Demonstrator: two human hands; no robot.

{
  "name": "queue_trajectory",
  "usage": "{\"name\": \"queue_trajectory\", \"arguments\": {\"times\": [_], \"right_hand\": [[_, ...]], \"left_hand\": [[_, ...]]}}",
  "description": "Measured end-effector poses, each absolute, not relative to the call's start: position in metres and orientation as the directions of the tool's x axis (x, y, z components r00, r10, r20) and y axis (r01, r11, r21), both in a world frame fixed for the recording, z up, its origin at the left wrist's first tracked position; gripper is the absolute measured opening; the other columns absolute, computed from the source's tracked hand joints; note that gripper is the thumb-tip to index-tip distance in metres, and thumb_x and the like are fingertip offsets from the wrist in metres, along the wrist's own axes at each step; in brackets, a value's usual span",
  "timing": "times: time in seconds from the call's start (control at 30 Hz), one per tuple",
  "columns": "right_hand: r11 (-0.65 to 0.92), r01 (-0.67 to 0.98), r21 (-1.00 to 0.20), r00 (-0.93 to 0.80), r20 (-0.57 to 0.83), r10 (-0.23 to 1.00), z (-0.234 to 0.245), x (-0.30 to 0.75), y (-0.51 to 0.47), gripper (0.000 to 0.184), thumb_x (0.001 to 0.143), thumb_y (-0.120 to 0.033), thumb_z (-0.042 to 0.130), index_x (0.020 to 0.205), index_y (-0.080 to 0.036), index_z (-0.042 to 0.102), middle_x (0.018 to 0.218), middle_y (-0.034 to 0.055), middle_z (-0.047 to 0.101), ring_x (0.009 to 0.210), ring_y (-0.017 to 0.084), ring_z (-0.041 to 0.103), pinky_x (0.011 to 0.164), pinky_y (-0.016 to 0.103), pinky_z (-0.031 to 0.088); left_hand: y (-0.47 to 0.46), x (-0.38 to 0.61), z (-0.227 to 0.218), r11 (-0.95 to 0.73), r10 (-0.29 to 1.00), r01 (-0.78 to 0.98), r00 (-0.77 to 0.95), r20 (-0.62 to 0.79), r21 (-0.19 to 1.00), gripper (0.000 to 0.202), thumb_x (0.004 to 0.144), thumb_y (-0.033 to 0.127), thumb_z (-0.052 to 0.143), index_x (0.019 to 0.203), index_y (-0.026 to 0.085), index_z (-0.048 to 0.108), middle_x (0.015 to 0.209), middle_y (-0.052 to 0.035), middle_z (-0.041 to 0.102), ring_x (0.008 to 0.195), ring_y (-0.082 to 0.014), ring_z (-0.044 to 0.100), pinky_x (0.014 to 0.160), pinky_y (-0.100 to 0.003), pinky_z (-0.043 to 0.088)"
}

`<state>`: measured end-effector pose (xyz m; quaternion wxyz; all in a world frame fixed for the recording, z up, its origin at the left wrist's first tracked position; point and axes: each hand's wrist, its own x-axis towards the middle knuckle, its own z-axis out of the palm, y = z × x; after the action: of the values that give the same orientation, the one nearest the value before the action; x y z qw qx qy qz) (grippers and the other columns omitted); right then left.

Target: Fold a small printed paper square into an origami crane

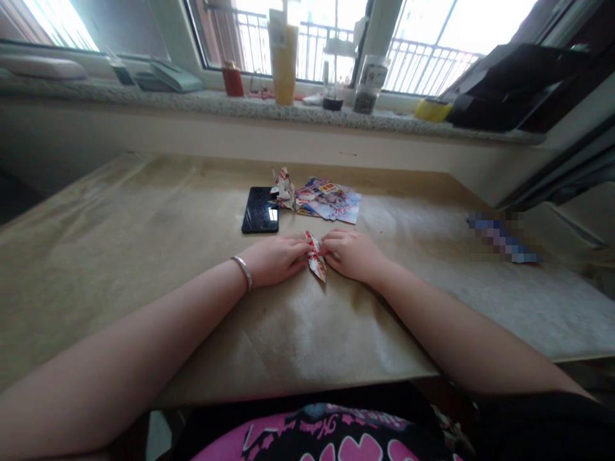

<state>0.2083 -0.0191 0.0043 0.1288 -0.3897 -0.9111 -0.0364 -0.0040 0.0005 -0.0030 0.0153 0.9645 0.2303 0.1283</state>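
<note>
A small folded piece of printed paper [316, 259], white with red and orange marks and pointed at both ends, lies between my hands on the table. My left hand [278, 258], below a silver bangle [243, 272], has its fingers closed on the paper's left edge. From the other side my right hand [353, 254] pinches the paper with thumb and curled fingers. Just beyond my hands are a black phone [260, 211], a folded paper figure [284, 191] of similar print overlapping its right edge, and a spread of colourful printed sheets [332, 200].
The table [158, 211] has a beige cover. A blurred blue packet [504, 238] lies at the right. Along the granite windowsill [202, 102] stand a red container [233, 80], a tall yellow one [284, 64], a clear jar [371, 83], yellow tape [432, 110] and a black bag [504, 86].
</note>
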Motion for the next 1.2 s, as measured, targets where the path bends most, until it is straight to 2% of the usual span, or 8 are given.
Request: {"name": "queue_trajectory", "arguments": {"times": [0.27,0.47,0.57,0.63,0.7,0.83,1.0,1.2], "right_hand": [[0.651,0.708,-0.274,-0.570,0.322,0.756,-0.006,0.213,-0.017,0.015,0.077,-0.022,0.056,0.081,-0.021,0.071,0.092,0.0030,0.069,0.087,0.016,0.061,0.080,0.026,0.046],[0.649,0.714,-0.262,-0.554,0.356,0.753,-0.005,0.205,-0.021,0.014,0.079,-0.029,0.057,0.077,-0.019,0.066,0.101,0.0060,0.067,0.095,0.018,0.059,0.084,0.030,0.045],[0.617,0.744,-0.258,-0.532,0.330,0.780,-0.003,0.201,-0.022,0.018,0.081,-0.033,0.056,0.075,-0.019,0.063,0.091,0.0069,0.069,0.092,0.018,0.060,0.082,0.030,0.045],[0.596,0.757,-0.267,-0.517,0.314,0.797,-0.003,0.200,-0.022,0.020,0.082,-0.034,0.054,0.072,-0.019,0.063,0.087,0.0065,0.070,0.090,0.017,0.060,0.080,0.029,0.045],[0.594,0.756,-0.273,-0.515,0.311,0.799,-0.003,0.199,-0.021,0.022,0.084,-0.033,0.053,0.070,-0.019,0.063,0.087,0.0060,0.070,0.090,0.017,0.061,0.080,0.028,0.045],[0.609,0.746,-0.270,-0.524,0.326,0.787,-0.005,0.200,-0.020,0.021,0.083,-0.031,0.054,0.068,-0.019,0.063,0.087,0.0053,0.070,0.091,0.016,0.061,0.079,0.026,0.044],[0.605,0.746,-0.279,-0.513,0.338,0.789,-0.007,0.199,-0.020,0.019,0.082,-0.029,0.055,0.068,-0.020,0.063,0.087,0.0049,0.070,0.089,0.016,0.061,0.078,0.026,0.044],[0.608,0.744,-0.278,-0.511,0.350,0.785,-0.008,0.199,-0.020,0.018,0.082,-0.027,0.053,0.069,-0.020,0.063,0.085,0.0052,0.070,0.088,0.016,0.061,0.078,0.027,0.045]], "left_hand": [[0.000,-0.005,0.003,-0.900,0.435,0.422,0.872,0.225,0.106,0.030,0.086,0.016,0.042,0.109,0.019,0.061,0.127,-0.0075,0.055,0.117,-0.0183,0.051,0.100,-0.032,0.042],[0.002,-0.005,0.004,-0.890,0.456,0.441,0.864,0.214,0.116,0.029,0.085,0.020,0.045,0.109,0.023,0.061,0.124,-0.0042,0.057,0.112,-0.0183,0.053,0.096,-0.032,0.041],[0.002,-0.007,0.009,-0.845,0.535,0.523,0.817,0.217,0.115,0.027,0.086,0.032,0.047,0.106,0.024,0.062,0.115,-0.0039,0.062,0.105,-0.0189,0.056,0.092,-0.033,0.041],[0.007,-0.010,0.013,-0.765,0.642,0.630,0.726,0.248,0.133,0.030,0.087,0.037,0.042,0.096,0.021,0.066,0.101,-0.0054,0.066,0.095,-0.0185,0.059,0.089,-0.033,0.043],[0.018,-0.016,0.018,-0.560,0.799,0.814,0.481,0.362,0.156,0.033,0.086,0.038,0.040,0.091,0.018,0.066,0.093,-0.0076,0.067,0.097,-0.0219,0.057,0.090,-0.035,0.041],[0.048,-0.031,0.022,-0.112,0.949,0.969,0.040,0.313,0.218,0.056,0.078,0.049,0.046,0.122,0.015,0.050,0.116,-0.0136,0.059,0.109,-0.0308,0.052,0.092,-0.041,0.041],[0.077,-0.031,0.019,0.054,0.998,0.972,-0.062,0.029,0.229,0.082,0.066,0.068,0.048,0.133,0.021,0.038,0.118,-0.0135,0.058,0.108,-0.0355,0.052,0.085,-0.043,0.044],[0.104,-0.013,0.015,0.158,0.987,0.975,-0.158,-0.011,0.155,0.107,0.058,0.070,0.051,0.143,0.014,0.019,0.132,-0.0232,0.044,0.121,-0.0420,0.038,0.090,-0.052,0.037]]}}
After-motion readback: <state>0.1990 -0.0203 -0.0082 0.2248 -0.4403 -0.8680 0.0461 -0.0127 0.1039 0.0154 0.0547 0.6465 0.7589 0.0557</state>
